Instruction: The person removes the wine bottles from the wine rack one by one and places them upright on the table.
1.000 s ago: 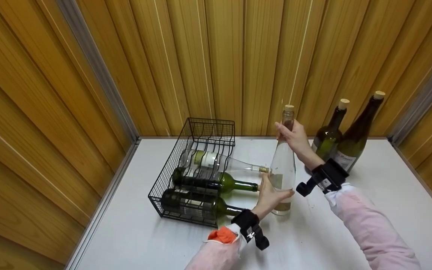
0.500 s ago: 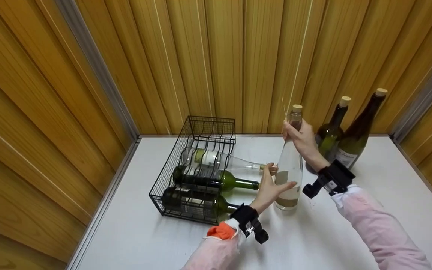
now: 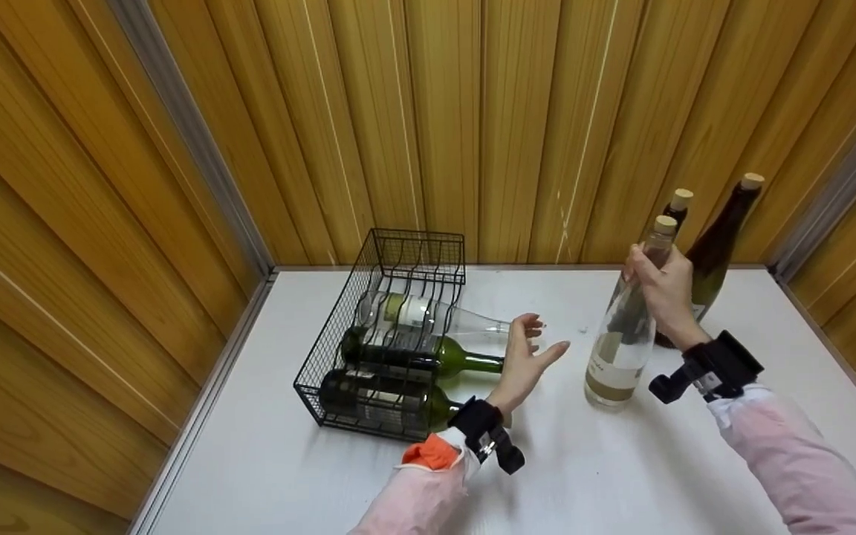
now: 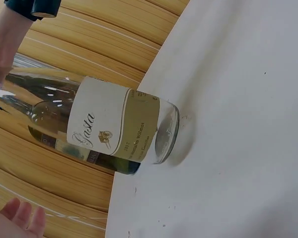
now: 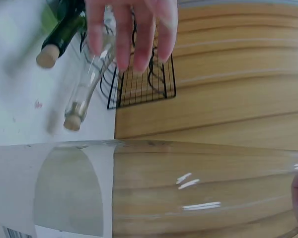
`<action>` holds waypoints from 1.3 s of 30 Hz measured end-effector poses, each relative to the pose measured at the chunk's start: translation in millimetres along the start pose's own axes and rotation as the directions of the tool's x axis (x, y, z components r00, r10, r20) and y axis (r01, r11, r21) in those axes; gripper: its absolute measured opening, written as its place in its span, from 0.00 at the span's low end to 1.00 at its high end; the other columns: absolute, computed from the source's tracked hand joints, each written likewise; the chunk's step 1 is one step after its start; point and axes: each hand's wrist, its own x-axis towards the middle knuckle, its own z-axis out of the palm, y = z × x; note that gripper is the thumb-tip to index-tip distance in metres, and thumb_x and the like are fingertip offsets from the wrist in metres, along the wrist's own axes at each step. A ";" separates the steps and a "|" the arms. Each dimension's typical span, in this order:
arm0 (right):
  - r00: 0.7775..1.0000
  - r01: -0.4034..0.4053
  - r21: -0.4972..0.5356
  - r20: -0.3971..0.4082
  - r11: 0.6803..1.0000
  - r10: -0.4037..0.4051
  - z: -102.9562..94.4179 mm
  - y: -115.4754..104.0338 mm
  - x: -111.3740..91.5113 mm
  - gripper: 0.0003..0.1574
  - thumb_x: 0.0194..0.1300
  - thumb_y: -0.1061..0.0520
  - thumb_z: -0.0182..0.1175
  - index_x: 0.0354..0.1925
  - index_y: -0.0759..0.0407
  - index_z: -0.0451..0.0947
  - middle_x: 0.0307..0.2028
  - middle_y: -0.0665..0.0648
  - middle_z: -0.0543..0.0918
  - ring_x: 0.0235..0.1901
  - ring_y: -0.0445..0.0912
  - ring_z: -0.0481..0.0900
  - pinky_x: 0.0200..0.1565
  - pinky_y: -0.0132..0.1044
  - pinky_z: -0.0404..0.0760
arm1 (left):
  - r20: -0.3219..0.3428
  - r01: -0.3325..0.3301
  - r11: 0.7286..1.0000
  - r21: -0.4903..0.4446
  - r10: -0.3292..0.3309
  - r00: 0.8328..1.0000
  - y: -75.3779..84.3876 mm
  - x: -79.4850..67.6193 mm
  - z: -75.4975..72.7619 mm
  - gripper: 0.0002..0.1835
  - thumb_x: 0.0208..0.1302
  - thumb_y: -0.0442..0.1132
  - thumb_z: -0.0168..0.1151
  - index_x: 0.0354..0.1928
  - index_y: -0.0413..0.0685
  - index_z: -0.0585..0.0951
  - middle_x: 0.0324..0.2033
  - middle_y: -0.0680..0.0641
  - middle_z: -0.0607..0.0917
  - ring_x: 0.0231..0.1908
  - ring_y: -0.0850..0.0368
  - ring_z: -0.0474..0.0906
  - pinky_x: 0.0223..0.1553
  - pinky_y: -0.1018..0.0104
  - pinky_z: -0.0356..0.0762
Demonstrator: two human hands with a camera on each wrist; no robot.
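My right hand [image 3: 666, 286] grips the neck of a clear glass wine bottle [image 3: 617, 364] with a cork in its mouth. It leans a little, its base close over the white table; its cream and gold label [image 4: 104, 119] faces the left wrist camera. My left hand [image 3: 524, 364] is apart from that bottle, fingers spread loosely and holding nothing. It overlaps the neck ends of bottles lying in a black wire rack [image 3: 428, 232]. Those fingers [image 5: 123, 39] also show at the top of the right wrist view.
In the rack lie a clear bottle [image 3: 465, 321], a green bottle [image 3: 454, 358] and a dark bottle [image 3: 368, 397], necks pointing right. Behind the held bottle stand a corked brown bottle [image 3: 721, 245] and a partly hidden dark one [image 3: 677, 215]. Wood-look panels [image 3: 443, 134] close off the back.
My right hand has carried the clear bottle rightward, in front of the standing bottles. My left hand, earlier beside its lower part, is now apart from it, slightly to the left.
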 end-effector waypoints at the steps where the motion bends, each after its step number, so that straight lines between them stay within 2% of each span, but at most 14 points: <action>1: 1.000 -0.001 -0.010 -0.020 1.000 0.001 -4.5 1.4 0.4 0.10 0.62 0.66 0.53 0.29 0.75 0.68 0.19 0.67 0.72 0.18 0.46 0.71 0.24 0.31 0.69 | 0.000 -0.011 1.000 -0.007 0.011 1.000 5.2 -0.9 -1.6 0.26 0.55 0.39 0.64 0.53 0.43 0.64 0.45 0.47 0.69 0.45 0.59 0.67 0.44 0.64 0.66; 2: 0.999 -0.004 -0.011 -0.039 1.000 0.004 -8.9 2.6 1.1 0.09 0.62 0.66 0.53 0.28 0.74 0.69 0.18 0.66 0.72 0.18 0.46 0.71 0.24 0.31 0.69 | 0.000 -0.021 1.000 -0.013 0.021 1.000 10.4 -1.7 -3.1 0.25 0.55 0.37 0.64 0.52 0.42 0.64 0.44 0.48 0.69 0.45 0.58 0.67 0.44 0.65 0.66; 5: 0.996 -0.006 0.014 -0.093 1.000 0.007 -22.5 7.6 4.4 0.06 0.60 0.67 0.54 0.28 0.71 0.70 0.18 0.62 0.73 0.18 0.45 0.71 0.24 0.30 0.70 | 0.001 -0.045 0.999 -0.028 0.045 0.999 26.2 -5.0 -6.7 0.23 0.55 0.31 0.62 0.50 0.38 0.65 0.43 0.42 0.70 0.43 0.53 0.68 0.43 0.61 0.68; 9: 0.989 0.006 0.077 -0.151 0.997 0.006 -40.8 15.3 10.0 0.05 0.58 0.70 0.53 0.26 0.70 0.71 0.17 0.60 0.73 0.16 0.45 0.71 0.22 0.29 0.70 | 0.018 -0.083 0.996 -0.024 0.083 0.996 27.0 -5.2 -8.5 0.20 0.55 0.29 0.61 0.48 0.31 0.65 0.42 0.34 0.71 0.41 0.52 0.70 0.41 0.60 0.70; 13: 0.982 0.033 0.176 -0.191 0.984 0.001 -56.6 22.8 15.2 0.05 0.56 0.72 0.51 0.24 0.72 0.70 0.16 0.61 0.71 0.16 0.48 0.68 0.21 0.30 0.69 | 0.036 -0.107 0.994 -0.010 0.107 0.994 26.7 -4.5 -9.7 0.19 0.55 0.28 0.60 0.46 0.28 0.66 0.40 0.33 0.72 0.40 0.51 0.71 0.38 0.67 0.71; 16: 0.975 0.056 0.271 -0.223 0.961 0.006 -66.1 29.0 19.4 0.06 0.54 0.74 0.51 0.22 0.73 0.69 0.16 0.62 0.70 0.15 0.49 0.67 0.20 0.31 0.68 | 0.037 -0.127 0.992 -0.015 0.127 0.991 26.3 -3.4 -10.2 0.19 0.55 0.27 0.60 0.46 0.27 0.66 0.39 0.32 0.72 0.40 0.43 0.71 0.37 0.69 0.70; 19: 0.965 0.070 0.319 -0.261 0.945 0.017 -75.1 37.7 24.4 0.07 0.53 0.76 0.50 0.20 0.75 0.67 0.14 0.62 0.69 0.14 0.49 0.66 0.18 0.31 0.68 | 0.041 -0.135 0.991 -0.018 0.136 0.990 26.3 -2.8 -10.9 0.18 0.55 0.27 0.60 0.45 0.27 0.66 0.40 0.31 0.71 0.41 0.37 0.70 0.37 0.69 0.70; 22: 0.955 0.072 0.345 -0.296 0.936 0.036 -83.4 49.0 30.0 0.07 0.52 0.76 0.49 0.19 0.77 0.66 0.13 0.62 0.69 0.12 0.49 0.65 0.16 0.31 0.68 | 0.042 -0.127 0.992 -0.009 0.127 0.991 26.2 -3.2 -11.3 0.17 0.55 0.27 0.59 0.45 0.28 0.66 0.40 0.32 0.71 0.41 0.38 0.70 0.37 0.69 0.69; 26: 0.939 0.067 0.361 -0.337 0.930 0.063 -92.0 63.3 36.4 0.07 0.52 0.76 0.50 0.19 0.77 0.66 0.13 0.62 0.69 0.11 0.48 0.65 0.15 0.31 0.68 | 0.043 -0.117 0.993 0.007 0.116 0.992 26.3 -5.0 -11.2 0.17 0.56 0.27 0.59 0.45 0.28 0.66 0.40 0.33 0.71 0.41 0.40 0.70 0.37 0.69 0.69; 30: 0.929 0.055 0.343 -0.361 0.938 0.078 -98.9 70.3 39.5 0.07 0.52 0.75 0.51 0.20 0.77 0.66 0.12 0.62 0.69 0.11 0.48 0.65 0.14 0.31 0.68 | 0.039 -0.116 0.993 0.006 0.115 0.993 26.6 -6.1 -10.9 0.16 0.56 0.26 0.58 0.45 0.28 0.66 0.40 0.33 0.71 0.41 0.37 0.69 0.38 0.69 0.69; 36: 0.929 0.029 0.284 -0.362 0.958 0.079 -107.1 73.9 42.9 0.07 0.53 0.73 0.51 0.20 0.76 0.67 0.13 0.61 0.70 0.10 0.47 0.66 0.14 0.29 0.68 | 0.035 -0.130 0.991 0.005 0.130 0.991 28.2 -6.1 -10.6 0.16 0.56 0.26 0.58 0.45 0.28 0.66 0.40 0.32 0.71 0.41 0.36 0.69 0.38 0.69 0.69; 39: 0.927 0.017 0.288 -0.363 0.957 0.092 -108.5 75.1 45.0 0.08 0.53 0.72 0.52 0.20 0.75 0.68 0.12 0.61 0.70 0.10 0.47 0.66 0.13 0.29 0.68 | 0.039 -0.130 0.991 0.010 0.129 0.991 28.4 -6.8 -10.7 0.16 0.56 0.27 0.58 0.45 0.28 0.66 0.40 0.32 0.71 0.41 0.39 0.70 0.37 0.69 0.69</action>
